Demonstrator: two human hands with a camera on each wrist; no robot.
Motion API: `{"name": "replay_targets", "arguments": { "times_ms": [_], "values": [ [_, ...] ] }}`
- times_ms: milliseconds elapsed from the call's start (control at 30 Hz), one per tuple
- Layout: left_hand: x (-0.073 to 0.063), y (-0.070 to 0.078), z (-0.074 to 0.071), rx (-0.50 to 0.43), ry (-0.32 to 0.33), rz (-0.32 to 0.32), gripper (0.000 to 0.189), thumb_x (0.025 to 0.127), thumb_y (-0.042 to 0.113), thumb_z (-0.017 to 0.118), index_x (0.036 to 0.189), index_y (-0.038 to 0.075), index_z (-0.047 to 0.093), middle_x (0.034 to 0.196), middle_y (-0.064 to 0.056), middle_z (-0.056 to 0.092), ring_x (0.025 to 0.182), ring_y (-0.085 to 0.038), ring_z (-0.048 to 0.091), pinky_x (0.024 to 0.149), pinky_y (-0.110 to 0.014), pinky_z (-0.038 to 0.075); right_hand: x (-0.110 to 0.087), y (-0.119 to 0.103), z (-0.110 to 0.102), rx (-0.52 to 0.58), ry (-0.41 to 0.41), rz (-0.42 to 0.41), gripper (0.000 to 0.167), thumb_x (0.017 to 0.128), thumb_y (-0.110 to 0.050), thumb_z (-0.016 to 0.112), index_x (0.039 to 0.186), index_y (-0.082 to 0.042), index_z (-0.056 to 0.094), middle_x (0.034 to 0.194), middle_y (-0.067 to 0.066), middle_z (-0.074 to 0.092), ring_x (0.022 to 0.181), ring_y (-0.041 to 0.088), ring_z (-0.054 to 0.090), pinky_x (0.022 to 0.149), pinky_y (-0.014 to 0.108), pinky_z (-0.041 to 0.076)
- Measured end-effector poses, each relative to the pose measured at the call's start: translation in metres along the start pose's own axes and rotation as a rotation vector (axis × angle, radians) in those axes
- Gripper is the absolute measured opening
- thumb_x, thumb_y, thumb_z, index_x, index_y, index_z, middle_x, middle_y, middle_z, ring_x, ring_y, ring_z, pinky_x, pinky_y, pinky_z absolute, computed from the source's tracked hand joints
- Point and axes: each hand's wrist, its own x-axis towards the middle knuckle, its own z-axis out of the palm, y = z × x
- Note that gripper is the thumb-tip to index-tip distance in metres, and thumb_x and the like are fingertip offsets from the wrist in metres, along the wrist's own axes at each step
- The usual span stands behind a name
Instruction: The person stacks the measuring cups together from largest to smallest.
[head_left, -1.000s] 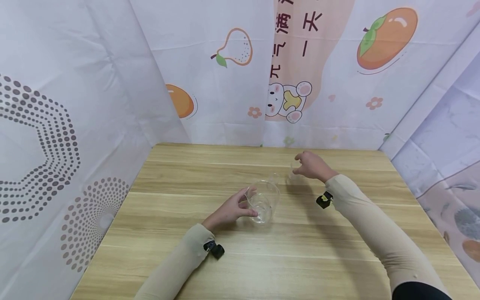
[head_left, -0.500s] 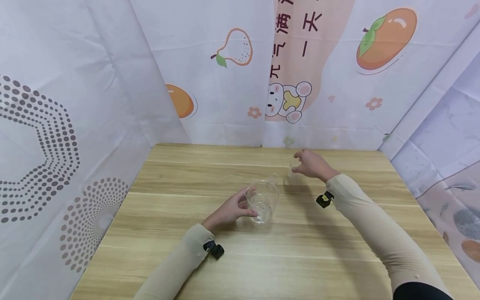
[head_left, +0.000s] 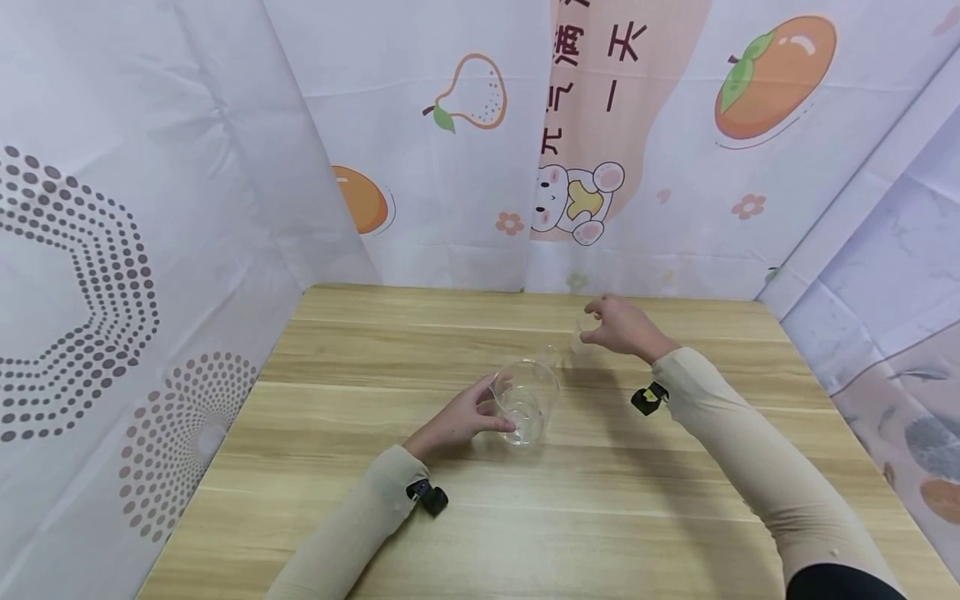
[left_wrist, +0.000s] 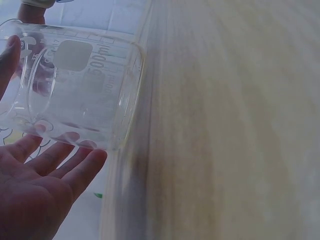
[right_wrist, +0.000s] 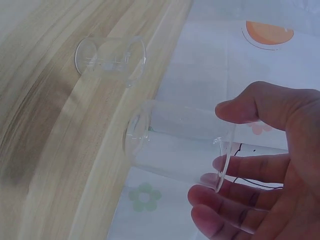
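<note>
My left hand (head_left: 459, 421) grips a large clear glass beaker (head_left: 546, 408) near the middle of the wooden table, thumb on one side and fingers on the other. White measuring print shows on this beaker in the left wrist view, and inside it is what looks like a smaller beaker (left_wrist: 42, 82). Farther back and to the right, my right hand (head_left: 622, 327) holds a small clear beaker (right_wrist: 177, 140) near its rim between thumb and fingers. Whether its base touches the table I cannot tell. Between the hands stands another small clear beaker (right_wrist: 107, 60), faint in the head view.
The wooden table (head_left: 360, 350) ends at the back against a white curtain (head_left: 420, 208) printed with fruit and a cartoon animal. Another curtain (head_left: 187, 275) with dotted patterns hangs along the left. Black wrist cameras sit on both sleeves.
My right hand has shifted slightly away from me and to the left, bringing the small beaker along. The left hand and the large beaker have stayed in place.
</note>
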Motion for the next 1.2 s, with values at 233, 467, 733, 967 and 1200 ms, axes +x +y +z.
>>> {"name": "replay_targets", "arguments": {
  "times_ms": [233, 467, 733, 967, 1200],
  "values": [
    [-0.001, 0.001, 0.001, 0.003, 0.010, -0.004, 0.090, 0.084, 0.019, 0.077, 0.156, 0.021, 0.023, 0.158, -0.007, 0.033, 0.143, -0.032, 0.037, 0.116, -0.049, 0.035, -0.002, -0.003, -0.002, -0.006, 0.017, -0.008, 0.054, 0.083, -0.024, 0.066, 0.125, 0.009, 0.058, 0.119, 0.027, 0.060, 0.106, 0.039, 0.061, 0.091, 0.052, 0.051],
    [-0.001, 0.000, 0.001, 0.000, 0.009, -0.005, 0.090, 0.084, 0.020, 0.077, 0.156, 0.021, 0.023, 0.158, -0.008, 0.033, 0.143, -0.033, 0.037, 0.116, -0.049, 0.035, -0.003, -0.006, -0.005, 0.013, 0.010, -0.007, 0.054, 0.084, -0.023, 0.067, 0.127, 0.008, 0.058, 0.116, 0.027, 0.059, 0.104, 0.038, 0.060, 0.089, 0.052, 0.051],
    [0.000, 0.001, 0.000, 0.000, 0.003, -0.001, 0.090, 0.084, 0.018, 0.077, 0.156, 0.016, 0.022, 0.159, -0.008, 0.032, 0.143, -0.033, 0.037, 0.116, -0.049, 0.034, -0.003, -0.010, -0.009, 0.006, 0.005, 0.000, 0.055, 0.085, -0.024, 0.066, 0.130, 0.007, 0.056, 0.116, 0.026, 0.059, 0.103, 0.037, 0.059, 0.088, 0.051, 0.051],
    [0.001, 0.001, 0.000, 0.003, 0.002, -0.001, 0.090, 0.084, 0.017, 0.077, 0.156, 0.015, 0.023, 0.158, -0.008, 0.033, 0.144, -0.031, 0.035, 0.117, -0.048, 0.034, -0.004, -0.014, -0.011, 0.010, 0.015, 0.003, 0.055, 0.084, -0.023, 0.065, 0.130, 0.007, 0.057, 0.115, 0.024, 0.059, 0.102, 0.036, 0.059, 0.088, 0.050, 0.051],
    [0.000, 0.001, 0.000, 0.002, 0.007, -0.004, 0.089, 0.084, 0.018, 0.077, 0.155, 0.020, 0.025, 0.158, -0.007, 0.033, 0.144, -0.030, 0.036, 0.117, -0.048, 0.034, -0.005, -0.019, -0.013, 0.030, 0.047, -0.009, 0.056, 0.082, -0.024, 0.066, 0.129, 0.005, 0.058, 0.117, 0.024, 0.058, 0.103, 0.036, 0.059, 0.087, 0.050, 0.051]
  ]
}}
